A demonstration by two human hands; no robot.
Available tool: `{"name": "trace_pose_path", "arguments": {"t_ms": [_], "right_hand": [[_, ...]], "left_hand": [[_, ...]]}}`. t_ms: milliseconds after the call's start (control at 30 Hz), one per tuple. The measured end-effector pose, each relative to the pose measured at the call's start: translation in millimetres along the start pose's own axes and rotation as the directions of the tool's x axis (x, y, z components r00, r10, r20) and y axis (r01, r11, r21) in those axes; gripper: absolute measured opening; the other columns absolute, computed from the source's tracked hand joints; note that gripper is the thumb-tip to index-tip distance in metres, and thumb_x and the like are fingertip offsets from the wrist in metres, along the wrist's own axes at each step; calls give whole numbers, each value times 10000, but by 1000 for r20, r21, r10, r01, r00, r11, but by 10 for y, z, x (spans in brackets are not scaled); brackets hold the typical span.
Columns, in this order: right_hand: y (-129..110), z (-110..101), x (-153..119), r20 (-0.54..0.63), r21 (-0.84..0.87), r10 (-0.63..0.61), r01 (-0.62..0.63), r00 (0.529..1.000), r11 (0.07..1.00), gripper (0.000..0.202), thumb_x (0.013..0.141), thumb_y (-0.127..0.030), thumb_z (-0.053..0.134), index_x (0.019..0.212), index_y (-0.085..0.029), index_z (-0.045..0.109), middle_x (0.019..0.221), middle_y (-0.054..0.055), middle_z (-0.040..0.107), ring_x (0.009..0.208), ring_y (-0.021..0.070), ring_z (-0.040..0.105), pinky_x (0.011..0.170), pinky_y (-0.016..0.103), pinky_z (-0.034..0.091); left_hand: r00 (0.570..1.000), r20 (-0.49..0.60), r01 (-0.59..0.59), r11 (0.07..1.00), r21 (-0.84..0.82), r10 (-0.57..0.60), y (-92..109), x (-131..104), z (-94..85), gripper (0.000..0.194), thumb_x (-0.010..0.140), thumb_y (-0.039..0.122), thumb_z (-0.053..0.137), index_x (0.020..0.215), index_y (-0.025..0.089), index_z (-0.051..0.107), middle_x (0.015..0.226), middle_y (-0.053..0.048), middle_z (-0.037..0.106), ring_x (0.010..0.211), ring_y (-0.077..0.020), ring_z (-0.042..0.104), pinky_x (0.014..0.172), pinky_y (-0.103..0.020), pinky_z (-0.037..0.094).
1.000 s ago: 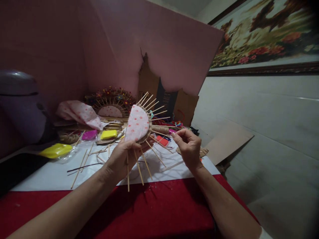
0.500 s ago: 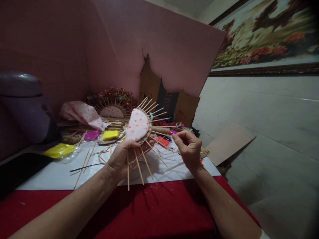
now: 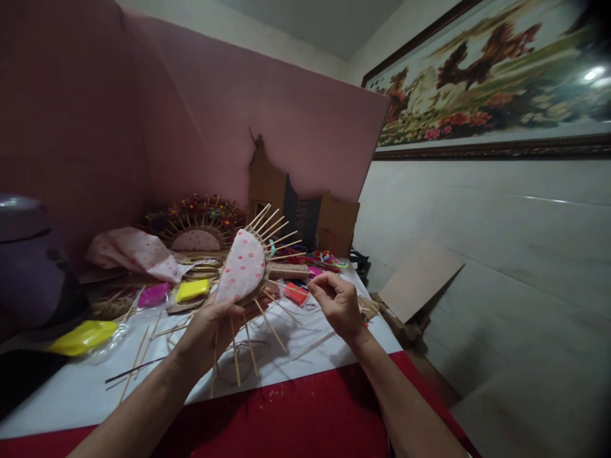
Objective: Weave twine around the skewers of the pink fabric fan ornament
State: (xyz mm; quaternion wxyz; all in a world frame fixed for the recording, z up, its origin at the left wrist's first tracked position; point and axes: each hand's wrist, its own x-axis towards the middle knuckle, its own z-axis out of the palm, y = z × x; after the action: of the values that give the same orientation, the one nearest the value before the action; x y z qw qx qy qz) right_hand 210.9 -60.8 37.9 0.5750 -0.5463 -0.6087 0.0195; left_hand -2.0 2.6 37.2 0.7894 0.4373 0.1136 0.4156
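Note:
My left hand grips the lower edge of a half-round craft piece, thumb in front and fingers behind. White cloth with red dots covers its face, and twine borders the curved rim. Thin wooden sticks fan outward from that rim like rays. To the right, my right hand pinches the outer end of one stick between thumb and forefinger. A small light-blue piece sits among the upper sticks. Behind the fan lies a spool of brown twine.
Packets of yellow clay, purple clay and red clay lie on the white-covered table. A similar half-round piece with colourful flowers stands behind, beside crumpled dotted cloth. Torn cardboard leans on the pink board.
The view has tilted up and turned right, so everything sits lower and further left. The craft piece stays in my left hand, and my right hand remains at the stick's end.

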Motion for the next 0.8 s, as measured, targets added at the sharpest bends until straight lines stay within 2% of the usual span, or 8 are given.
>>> {"name": "trace_pose_path", "arguments": {"t_ms": [100, 200, 300, 433, 533, 633, 800], "right_hand": [[42, -45, 33, -43, -19, -9, 8, 999, 1000, 161, 792, -303, 597, 679, -190, 592, 615, -13, 532, 548, 115, 443, 512, 237, 338], [82, -94, 80, -87, -44, -26, 22, 996, 999, 157, 763, -309, 638, 663, -194, 599, 634, -12, 531, 570, 119, 447, 542, 246, 357], [106, -140, 131, -108, 6, 15, -14, 994, 1000, 166, 727, -323, 671, 647, -194, 604, 639, -10, 547, 578, 121, 461, 548, 248, 372], [112, -199, 190, -6, 195, 177, -173, 984, 965, 217, 668, -353, 704, 602, -179, 593, 560, -25, 533, 520, 107, 449, 503, 237, 364], [111, -236, 217, 94, 310, 253, -269, 963, 912, 249, 617, -363, 734, 568, -171, 583, 526, -33, 517, 494, 94, 425, 487, 231, 351], [125, -247, 228, 120, 360, 272, -297, 955, 884, 252, 600, -359, 749, 575, -166, 589, 551, -30, 528, 509, 90, 429, 499, 227, 353], [181, -238, 241, 69, 361, 263, -270, 962, 893, 322, 610, -434, 737, 581, -173, 550, 534, -45, 470, 499, 81, 381, 474, 213, 336]], "left_hand": [[998, 39, 58, 998, 20, -59, 8, -2, 13, 551, 630, -6, 461, 1151, 114, 597, 1140, -141, 653, 1122, -300, 550, 1015, -457, 380], [993, 35, 112, 993, 33, -113, 12, -20, 41, 525, 657, 8, 454, 1137, 142, 619, 1150, -121, 652, 1118, -304, 551, 1002, -454, 396], [986, 55, 153, 988, 34, -155, 11, -33, 32, 488, 678, 31, 459, 1107, 170, 646, 1124, -97, 667, 1087, -295, 572, 989, -438, 412], [975, 77, 208, 978, 21, -209, 8, -42, -23, 408, 687, 64, 463, 1011, 140, 699, 1118, -97, 670, 1109, -290, 558, 994, -403, 411], [969, 91, 232, 973, 5, -231, 13, -56, -47, 430, 681, 67, 462, 1034, 137, 697, 1150, -96, 654, 1126, -291, 545, 998, -409, 405], [968, 104, 232, 973, -14, -230, 29, -68, -42, 442, 669, 71, 468, 1040, 137, 698, 1136, -103, 661, 1107, -290, 558, 983, -412, 418], [965, 122, 237, 972, -12, -233, 57, -67, -32, 413, 636, 83, 498, 974, 149, 726, 1064, -97, 693, 1052, -298, 594, 942, -403, 454]]}}
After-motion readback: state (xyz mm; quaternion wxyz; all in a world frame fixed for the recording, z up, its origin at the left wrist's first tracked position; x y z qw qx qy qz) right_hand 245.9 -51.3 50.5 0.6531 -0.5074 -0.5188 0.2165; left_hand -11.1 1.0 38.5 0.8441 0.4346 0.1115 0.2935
